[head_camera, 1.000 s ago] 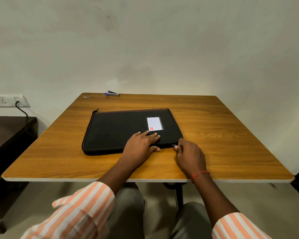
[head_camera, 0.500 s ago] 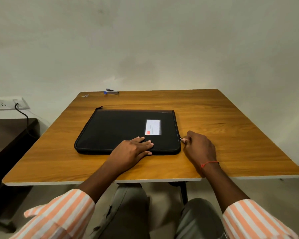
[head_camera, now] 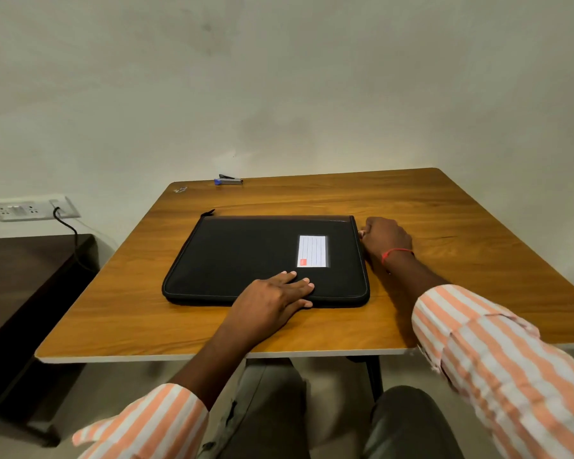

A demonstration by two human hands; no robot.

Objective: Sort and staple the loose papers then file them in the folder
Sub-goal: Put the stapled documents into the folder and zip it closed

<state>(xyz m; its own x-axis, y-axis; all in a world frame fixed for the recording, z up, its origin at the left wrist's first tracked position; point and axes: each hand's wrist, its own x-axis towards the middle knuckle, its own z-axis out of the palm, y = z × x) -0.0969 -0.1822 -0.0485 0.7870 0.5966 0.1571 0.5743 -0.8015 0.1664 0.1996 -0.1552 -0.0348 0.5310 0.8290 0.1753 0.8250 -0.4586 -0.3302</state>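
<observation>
Black folder (head_camera: 265,260) lies centre-frame on the wooden counter (head_camera: 444,207); left hand (head_camera: 272,299) presses flat on its near edge, apparently steadying it, while right hand (head_camera: 386,241) pinches the zip pull (head_camera: 361,232) at its right side

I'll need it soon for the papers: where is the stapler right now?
In the head view the stapler lies at the far edge of the table, left of centre, beyond the black folder.

The left hand (head_camera: 272,298) lies flat on the near edge of the folder (head_camera: 246,253). The right hand (head_camera: 386,238), fingers curled, pinches its right side.
</observation>
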